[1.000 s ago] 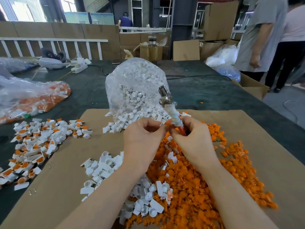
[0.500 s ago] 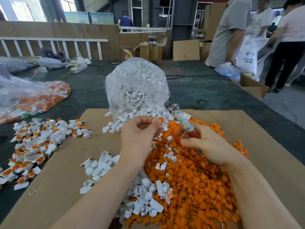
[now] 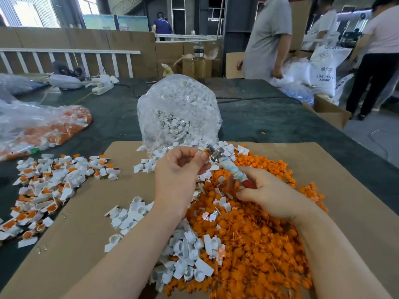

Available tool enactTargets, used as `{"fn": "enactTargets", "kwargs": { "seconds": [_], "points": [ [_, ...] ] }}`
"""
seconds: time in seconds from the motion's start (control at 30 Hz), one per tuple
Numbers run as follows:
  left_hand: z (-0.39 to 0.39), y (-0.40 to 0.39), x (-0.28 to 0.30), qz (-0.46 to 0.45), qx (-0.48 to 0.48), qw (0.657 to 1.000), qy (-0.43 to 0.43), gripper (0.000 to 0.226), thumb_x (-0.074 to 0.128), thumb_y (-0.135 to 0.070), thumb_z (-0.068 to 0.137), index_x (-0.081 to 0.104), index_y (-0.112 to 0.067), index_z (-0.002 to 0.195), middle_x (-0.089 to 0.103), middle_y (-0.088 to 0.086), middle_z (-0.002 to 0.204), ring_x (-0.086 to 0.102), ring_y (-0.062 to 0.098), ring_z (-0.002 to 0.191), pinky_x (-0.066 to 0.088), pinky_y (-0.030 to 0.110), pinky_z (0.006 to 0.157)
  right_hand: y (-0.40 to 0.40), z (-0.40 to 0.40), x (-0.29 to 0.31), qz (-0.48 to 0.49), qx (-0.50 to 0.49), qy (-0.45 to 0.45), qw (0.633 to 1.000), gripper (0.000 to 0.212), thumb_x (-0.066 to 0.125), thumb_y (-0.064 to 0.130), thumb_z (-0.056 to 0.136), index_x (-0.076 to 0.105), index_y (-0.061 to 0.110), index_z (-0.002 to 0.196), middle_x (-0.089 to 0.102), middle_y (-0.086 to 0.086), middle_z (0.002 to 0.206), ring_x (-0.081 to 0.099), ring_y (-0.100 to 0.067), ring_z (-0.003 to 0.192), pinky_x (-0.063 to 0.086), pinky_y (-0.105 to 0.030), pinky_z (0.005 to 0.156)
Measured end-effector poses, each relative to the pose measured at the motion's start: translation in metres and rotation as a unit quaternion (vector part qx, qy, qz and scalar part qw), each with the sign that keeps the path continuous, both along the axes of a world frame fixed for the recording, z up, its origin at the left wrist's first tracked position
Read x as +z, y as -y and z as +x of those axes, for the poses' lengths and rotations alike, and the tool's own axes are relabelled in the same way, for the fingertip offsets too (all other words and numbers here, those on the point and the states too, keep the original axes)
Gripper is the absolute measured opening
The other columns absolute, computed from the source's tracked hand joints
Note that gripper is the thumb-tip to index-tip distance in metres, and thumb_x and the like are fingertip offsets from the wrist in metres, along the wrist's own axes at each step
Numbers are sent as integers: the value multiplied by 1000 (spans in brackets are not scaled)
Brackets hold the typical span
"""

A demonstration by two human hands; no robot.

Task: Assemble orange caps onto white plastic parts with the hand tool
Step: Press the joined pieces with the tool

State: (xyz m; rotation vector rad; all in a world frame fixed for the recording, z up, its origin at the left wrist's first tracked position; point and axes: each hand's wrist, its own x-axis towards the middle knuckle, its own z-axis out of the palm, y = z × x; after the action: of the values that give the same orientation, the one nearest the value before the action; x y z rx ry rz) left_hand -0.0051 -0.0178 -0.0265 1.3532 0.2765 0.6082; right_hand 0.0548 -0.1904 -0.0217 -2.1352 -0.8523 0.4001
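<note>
Lowered and swung leftward since a second ago, the tool is now laid nearly level, its metal head brought up against the white part pinched in the left hand. That part is held between thumb and curled fingertips, raised above the cardboard, just in front of the bag of white parts. The tool's red handle is gripped by the right hand, fingers wrapped round it, over the orange caps. Whether a cap is seated on the tool's tip cannot be told. Loose white parts are heaped between the forearms. Finished pieces are spread at the left, beside a second bag holding orange caps.
</note>
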Motion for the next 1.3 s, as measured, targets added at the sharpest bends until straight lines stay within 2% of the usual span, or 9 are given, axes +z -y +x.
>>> {"fn": "enactTargets", "kwargs": {
  "seconds": [0.13,0.27,0.5,0.63,0.8,0.93,1.0,1.1,1.3],
  "points": [
    [0,0,-2,-18,-1,1000,3,10,72,-2,85,67,-10,80,70,-3,63,70,11,60,55,17,59,-3,0,-4,-13,-4,32,999,20,54,36,81,53,32,101,62,10,80,49,0,57,41,-26,59],
    [1,-2,-1,-31,-5,1000,0,9,71,-2,85,67,-9,80,70,-4,62,69,10,59,56,17,61,-6,-2,-5,2,-10,52,999,13,50,34,79,60,28,86,66,-6,79,48,-9,53,43,-41,56],
    [3,-19,-1,-236,-12,970,-65,9,70,-5,83,69,-4,92,75,6,74,74,14,68,58,20,58,-12,5,-18,-37,-70,140,987,2,59,29,93,57,29,92,58,7,69,53,-6,56,34,-21,51],
    [6,-42,1,-296,28,952,-76,10,68,-3,87,68,-2,97,75,4,70,72,11,62,61,22,62,-8,8,-18,-26,-121,113,986,8,56,21,92,62,25,90,59,6,66,50,-5,51,36,-21,49],
    [8,-51,1,-193,34,973,-123,7,64,-5,92,67,-9,97,73,0,69,65,9,61,58,25,68,-5,11,-15,16,-153,89,984,19,56,11,88,63,24,78,54,8,53,46,-2,43,35,-21,47],
    [7,-62,-1,69,63,977,-191,10,67,-10,91,70,-19,91,69,-2,82,59,14,75,51,28,74,-5,11,-15,17,-172,105,979,16,57,11,87,64,21,77,51,9,52,46,-1,42,33,-15,43],
    [3,-73,2,211,25,950,-230,13,68,-10,90,70,-23,88,69,-1,91,63,17,85,52,31,81,-5,12,-16,12,-184,111,977,14,57,13,87,64,21,77,54,7,55,47,-3,43,33,-16,43],
    [-3,-91,8,368,-61,870,-322,13,70,-11,87,70,-24,85,69,-3,88,64,15,84,50,26,69,-4,14,-16,2,-202,113,973,13,56,16,88,63,21,79,58,3,61,49,-7,47,37,-25,48],
    [-5,-95,5,435,-115,781,-433,12,80,-28,79,73,-19,79,71,0,75,63,16,69,47,25,55,-3,15,-17,-13,-218,114,969,12,55,19,89,62,21,80,62,1,64,51,-11,49,37,-27,48]
  ]
}}
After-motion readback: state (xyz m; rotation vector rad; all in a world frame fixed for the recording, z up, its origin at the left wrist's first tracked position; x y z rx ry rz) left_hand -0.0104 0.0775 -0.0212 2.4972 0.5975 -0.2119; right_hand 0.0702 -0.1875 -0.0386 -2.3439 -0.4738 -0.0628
